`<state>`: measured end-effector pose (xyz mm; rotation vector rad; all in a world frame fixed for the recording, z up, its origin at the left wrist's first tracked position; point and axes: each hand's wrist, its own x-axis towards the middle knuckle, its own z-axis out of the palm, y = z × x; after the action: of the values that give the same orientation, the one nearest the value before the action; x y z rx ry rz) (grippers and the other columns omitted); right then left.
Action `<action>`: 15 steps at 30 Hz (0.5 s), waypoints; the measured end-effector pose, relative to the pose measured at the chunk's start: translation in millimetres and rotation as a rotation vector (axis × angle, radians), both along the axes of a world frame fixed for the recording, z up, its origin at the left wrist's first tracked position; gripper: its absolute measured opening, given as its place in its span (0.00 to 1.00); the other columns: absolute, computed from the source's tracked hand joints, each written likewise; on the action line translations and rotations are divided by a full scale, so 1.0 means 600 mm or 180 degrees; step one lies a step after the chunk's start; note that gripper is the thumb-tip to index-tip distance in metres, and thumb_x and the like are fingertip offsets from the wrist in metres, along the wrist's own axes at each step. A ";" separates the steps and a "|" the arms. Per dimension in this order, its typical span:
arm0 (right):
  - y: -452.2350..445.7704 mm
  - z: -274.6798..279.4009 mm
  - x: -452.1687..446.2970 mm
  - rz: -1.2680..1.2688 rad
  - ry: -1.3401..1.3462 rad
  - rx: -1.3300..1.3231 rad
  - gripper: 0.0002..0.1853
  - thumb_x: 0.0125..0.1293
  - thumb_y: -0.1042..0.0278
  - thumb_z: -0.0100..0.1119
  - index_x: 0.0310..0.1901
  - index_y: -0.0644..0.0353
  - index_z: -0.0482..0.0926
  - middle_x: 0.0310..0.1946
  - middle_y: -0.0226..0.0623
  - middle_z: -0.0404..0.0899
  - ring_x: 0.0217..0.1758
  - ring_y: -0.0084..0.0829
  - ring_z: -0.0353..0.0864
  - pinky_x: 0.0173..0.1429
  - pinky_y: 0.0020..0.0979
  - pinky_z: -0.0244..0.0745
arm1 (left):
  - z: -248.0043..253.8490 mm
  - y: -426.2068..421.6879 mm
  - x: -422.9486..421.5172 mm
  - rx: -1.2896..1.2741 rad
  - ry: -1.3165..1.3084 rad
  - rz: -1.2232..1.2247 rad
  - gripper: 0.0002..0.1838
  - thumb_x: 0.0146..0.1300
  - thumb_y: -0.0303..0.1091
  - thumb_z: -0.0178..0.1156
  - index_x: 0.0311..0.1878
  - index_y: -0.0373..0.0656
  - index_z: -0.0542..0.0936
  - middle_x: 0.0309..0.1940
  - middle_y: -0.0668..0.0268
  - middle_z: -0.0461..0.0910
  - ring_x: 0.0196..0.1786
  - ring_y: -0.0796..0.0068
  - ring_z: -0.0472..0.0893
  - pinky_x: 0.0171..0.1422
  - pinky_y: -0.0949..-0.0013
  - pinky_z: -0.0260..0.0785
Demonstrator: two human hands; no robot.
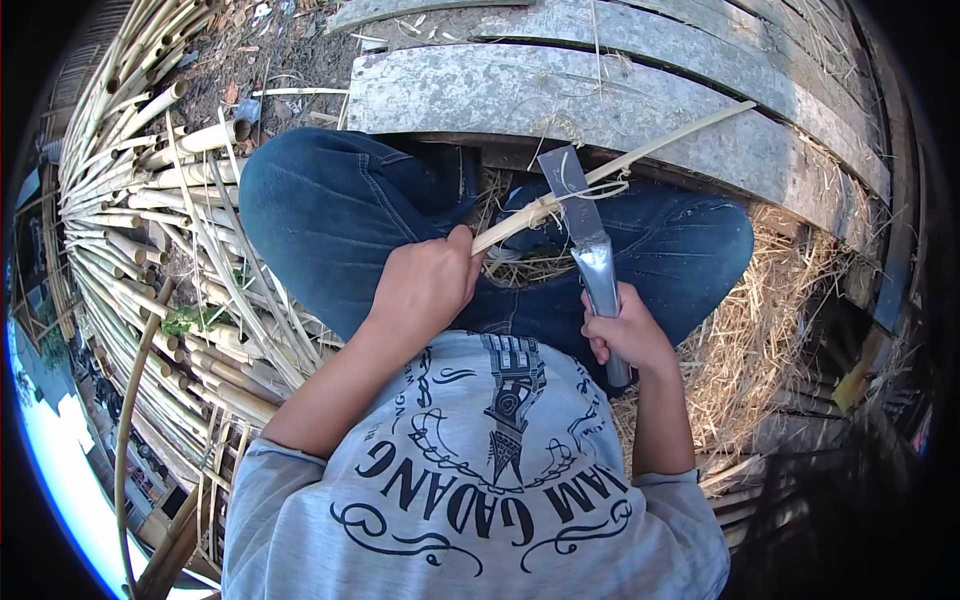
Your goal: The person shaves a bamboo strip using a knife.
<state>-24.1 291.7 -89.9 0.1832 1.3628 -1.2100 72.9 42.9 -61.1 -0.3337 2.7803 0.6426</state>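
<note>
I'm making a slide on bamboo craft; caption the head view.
Left hand gripping a bamboo strip, right hand holding a broad-bladed knife across it.

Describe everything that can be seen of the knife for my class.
The knife has a flat, dark grey blade that looks like metal, longer than wide, with a squared-off end and pale marks. Its shiny silver handle looks metallic too. The right hand grips the handle near its lower end. The blade points away from the body, slanting left, and crosses over the bamboo strip; firm contact is unclear.
</note>
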 end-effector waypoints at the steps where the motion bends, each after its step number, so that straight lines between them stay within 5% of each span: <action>1: 0.004 -0.004 -0.004 -0.0001 0.0002 0.0025 0.12 0.51 0.84 0.56 0.36 0.61 0.67 0.17 0.31 0.68 0.13 0.23 0.69 0.17 0.28 0.67 | -0.002 0.001 0.000 -0.0007 0.0009 -0.0004 0.12 0.68 0.36 0.60 0.34 0.38 0.73 0.18 0.52 0.78 0.23 0.49 0.80 0.28 0.51 0.72; 10: 0.035 -0.050 -0.014 -0.0046 -0.0814 -0.0840 0.14 0.49 0.85 0.55 0.36 0.61 0.65 0.15 0.32 0.65 0.10 0.23 0.64 0.14 0.28 0.63 | 0.005 0.003 -0.004 0.0023 -0.0091 0.0012 0.12 0.67 0.36 0.61 0.34 0.38 0.73 0.18 0.52 0.78 0.23 0.48 0.80 0.28 0.50 0.71; 12: 0.047 -0.075 -0.006 -0.0408 -0.2371 -0.2285 0.14 0.52 0.84 0.56 0.35 0.59 0.63 0.14 0.32 0.64 0.09 0.23 0.64 0.13 0.29 0.64 | 0.002 -0.001 -0.001 0.0036 -0.0075 -0.0026 0.12 0.67 0.36 0.61 0.34 0.38 0.73 0.18 0.52 0.78 0.23 0.48 0.80 0.28 0.51 0.71; 15: 0.023 -0.054 0.009 -0.1107 -0.2224 -0.2445 0.14 0.54 0.82 0.58 0.35 0.58 0.62 0.14 0.31 0.63 0.08 0.23 0.64 0.13 0.29 0.65 | -0.001 -0.001 -0.001 0.0027 -0.0028 0.0025 0.12 0.67 0.36 0.61 0.34 0.38 0.73 0.18 0.53 0.78 0.23 0.49 0.80 0.28 0.51 0.71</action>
<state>-18.5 305.5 -122.1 0.2646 0.2200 -1.6690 72.5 42.0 -61.6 -0.3452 2.7685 0.6532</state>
